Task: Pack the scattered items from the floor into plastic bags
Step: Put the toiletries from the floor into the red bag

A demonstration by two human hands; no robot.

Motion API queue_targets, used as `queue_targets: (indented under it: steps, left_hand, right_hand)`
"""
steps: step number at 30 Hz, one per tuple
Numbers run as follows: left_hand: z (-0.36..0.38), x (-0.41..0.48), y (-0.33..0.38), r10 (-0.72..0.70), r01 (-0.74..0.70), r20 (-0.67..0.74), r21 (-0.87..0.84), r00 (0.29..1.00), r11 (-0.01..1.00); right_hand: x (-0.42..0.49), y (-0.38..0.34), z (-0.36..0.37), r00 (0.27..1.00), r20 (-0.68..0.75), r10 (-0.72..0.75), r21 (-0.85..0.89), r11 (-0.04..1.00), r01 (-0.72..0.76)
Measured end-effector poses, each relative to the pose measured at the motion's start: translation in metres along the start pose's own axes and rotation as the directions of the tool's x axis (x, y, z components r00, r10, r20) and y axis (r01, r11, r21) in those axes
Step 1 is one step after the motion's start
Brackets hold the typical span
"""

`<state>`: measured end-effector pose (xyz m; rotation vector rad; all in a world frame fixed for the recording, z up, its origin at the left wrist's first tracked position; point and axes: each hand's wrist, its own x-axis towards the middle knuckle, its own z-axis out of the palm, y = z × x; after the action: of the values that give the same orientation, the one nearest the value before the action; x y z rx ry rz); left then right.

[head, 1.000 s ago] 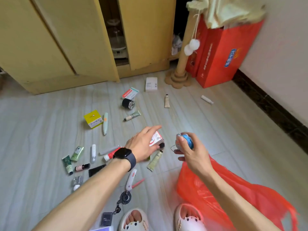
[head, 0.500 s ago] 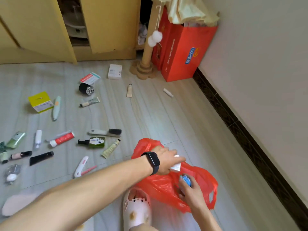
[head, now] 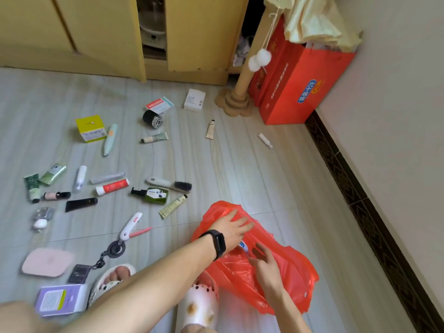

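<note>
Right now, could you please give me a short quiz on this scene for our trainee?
1. True or false: the brush lies inside the red bag.
2. The left hand and right hand are both: A over the bag; B gripping the brush; C out of view.
3. Fill in: the watch is on the ___ wrist.
Key: 1 false; 2 A; 3 left.

This is a room in a home, shown by the pale tiled floor (head: 264, 164) strewn with toiletry tubes and bottles (head: 153, 195), the yellow wooden cupboard (head: 199, 32) at the far side, a cat scratching post (head: 249, 75) with pom-poms (head: 263, 57), red paper gift bags (head: 298, 92) beside it, and house slippers (head: 199, 306) near.
</note>
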<state>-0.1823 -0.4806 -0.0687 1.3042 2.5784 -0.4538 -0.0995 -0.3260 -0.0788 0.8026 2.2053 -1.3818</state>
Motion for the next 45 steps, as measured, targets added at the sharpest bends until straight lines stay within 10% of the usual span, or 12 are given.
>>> queue_targets:
  steps: [9,17,24,33,41,45]
  left_hand:
    - [-0.094,-0.095,-0.125,-0.258,0.260,-0.125,0.000,0.958,0.966]
    - [-0.028,-0.283,-0.189,-0.654,0.657,0.068,-0.101,0.754,0.747]
    - [0.113,-0.369,-0.126,-0.675,0.835,0.492,-0.287,0.549,0.470]
    - [0.235,-0.365,-0.051,-0.478,0.780,0.679,-0.230,0.557,0.582]
    - [0.274,-0.313,-0.118,-0.633,0.752,0.408,-0.402,0.658,0.522]
    - [0.260,-0.269,-0.135,-0.639,0.745,0.385,-0.393,0.666,0.539]
  right_hand:
    - [-0.053,-0.105,-0.005,0.921,0.161,-0.354,-0.178,0.908,0.380]
    - [-0.086,-0.261,0.087,0.659,0.597,-0.457,-0.536,0.384,0.752]
    - [-0.075,-0.247,0.234,0.466,0.802,-0.374,-0.495,0.021,0.869]
    - [-0.005,-0.111,0.328,0.654,0.748,-0.112,-0.660,-0.025,0.751]
    - [0.048,-0.069,0.333,0.548,0.804,-0.230,-0.593,-0.234,0.771]
    - [0.050,-0.072,0.342,0.605,0.702,-0.376,-0.684,-0.117,0.720]
